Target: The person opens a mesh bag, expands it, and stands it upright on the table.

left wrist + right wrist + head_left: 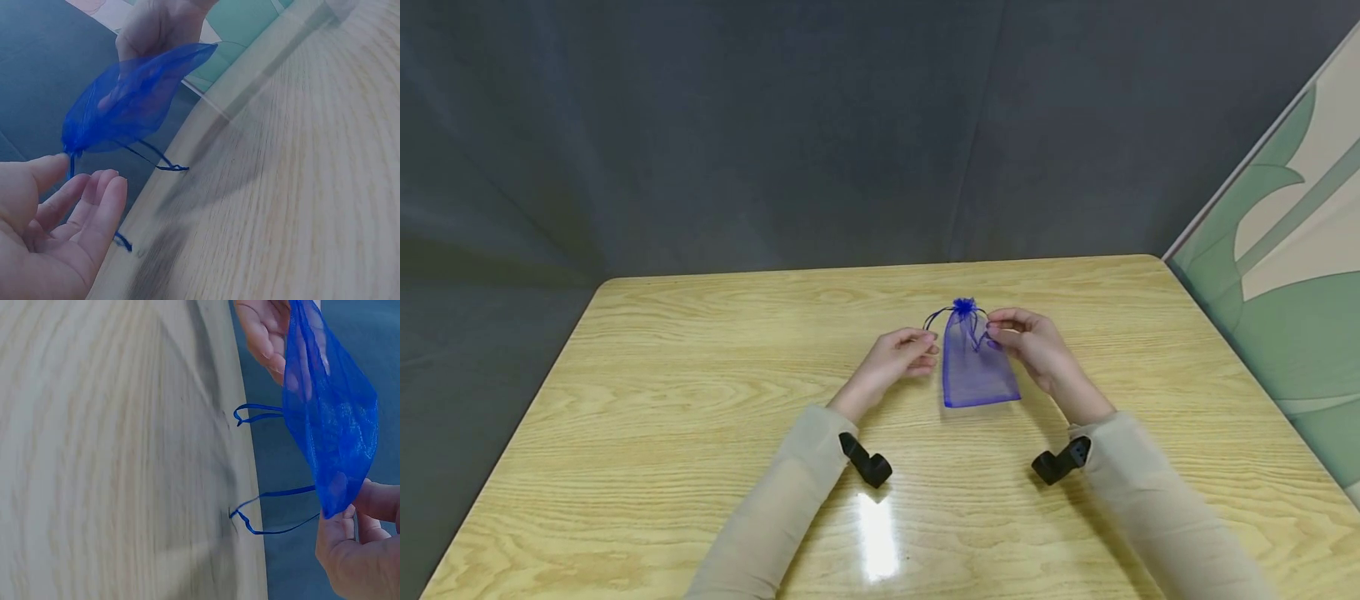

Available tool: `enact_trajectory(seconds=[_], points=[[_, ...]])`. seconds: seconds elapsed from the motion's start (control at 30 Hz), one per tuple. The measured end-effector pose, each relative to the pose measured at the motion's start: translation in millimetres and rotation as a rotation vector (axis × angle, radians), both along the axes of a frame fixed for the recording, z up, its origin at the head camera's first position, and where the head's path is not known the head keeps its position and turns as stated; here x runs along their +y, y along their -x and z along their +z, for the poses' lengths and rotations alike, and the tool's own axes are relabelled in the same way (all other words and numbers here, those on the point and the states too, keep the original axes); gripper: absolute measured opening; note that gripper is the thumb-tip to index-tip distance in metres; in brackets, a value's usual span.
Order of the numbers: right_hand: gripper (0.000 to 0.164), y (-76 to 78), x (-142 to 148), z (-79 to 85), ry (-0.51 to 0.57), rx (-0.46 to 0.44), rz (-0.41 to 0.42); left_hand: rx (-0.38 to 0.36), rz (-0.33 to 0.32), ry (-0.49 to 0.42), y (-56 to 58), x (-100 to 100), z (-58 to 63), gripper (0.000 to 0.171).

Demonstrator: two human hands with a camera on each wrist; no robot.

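Observation:
A sheer blue drawstring bag is held up between my two hands, its neck gathered tight into a small ruffle. Thumb and forefinger of my left hand pinch the drawstring to the left of the neck, the other fingers loosely bent. On the other side, my right hand pinches the bag at its edge, as the right wrist view shows between thumb and fingers. Loops of thin blue cord dangle beside the bag. The table's grain shows through the mesh.
Beneath the hands lies a light wood table, with a bright glare spot near its front. A dark curtain hangs behind it, and a green-and-cream patterned panel stands along the right edge.

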State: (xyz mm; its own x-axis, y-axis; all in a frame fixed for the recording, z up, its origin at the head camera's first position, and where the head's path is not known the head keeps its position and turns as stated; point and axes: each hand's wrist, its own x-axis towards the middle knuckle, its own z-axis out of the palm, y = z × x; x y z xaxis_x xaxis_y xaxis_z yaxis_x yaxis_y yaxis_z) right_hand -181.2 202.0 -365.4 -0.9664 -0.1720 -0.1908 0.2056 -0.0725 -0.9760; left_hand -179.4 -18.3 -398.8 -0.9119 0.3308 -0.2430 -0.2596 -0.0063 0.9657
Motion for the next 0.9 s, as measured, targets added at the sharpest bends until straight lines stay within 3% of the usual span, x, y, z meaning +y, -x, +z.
enact_trajectory(seconds=[0.23, 0.63, 0.77, 0.9], points=[[0.028, -0.6, -11, -4.9, -0.022, 0.001, 0.017, 0.001, 0.014, -0.021, -2.7, -1, 1.4, 0.035], [0.015, -2.7, -27, -6.0, -0.11, 0.012, 0.052, 0.001, 0.069, 0.023, -1.0, -7, 3.0, 0.035], [0.019, -2.4, -32, -6.7, -0.124, 0.022, 0.057, 0.016, 0.086, 0.035, -1.4, -11, 4.8, 0.033], [0.033, -1.0, -38, -7.0, -0.166, 0.032, 0.064, 0.039, 0.09, 0.046, -2.3, -14, 7.7, 0.031]])
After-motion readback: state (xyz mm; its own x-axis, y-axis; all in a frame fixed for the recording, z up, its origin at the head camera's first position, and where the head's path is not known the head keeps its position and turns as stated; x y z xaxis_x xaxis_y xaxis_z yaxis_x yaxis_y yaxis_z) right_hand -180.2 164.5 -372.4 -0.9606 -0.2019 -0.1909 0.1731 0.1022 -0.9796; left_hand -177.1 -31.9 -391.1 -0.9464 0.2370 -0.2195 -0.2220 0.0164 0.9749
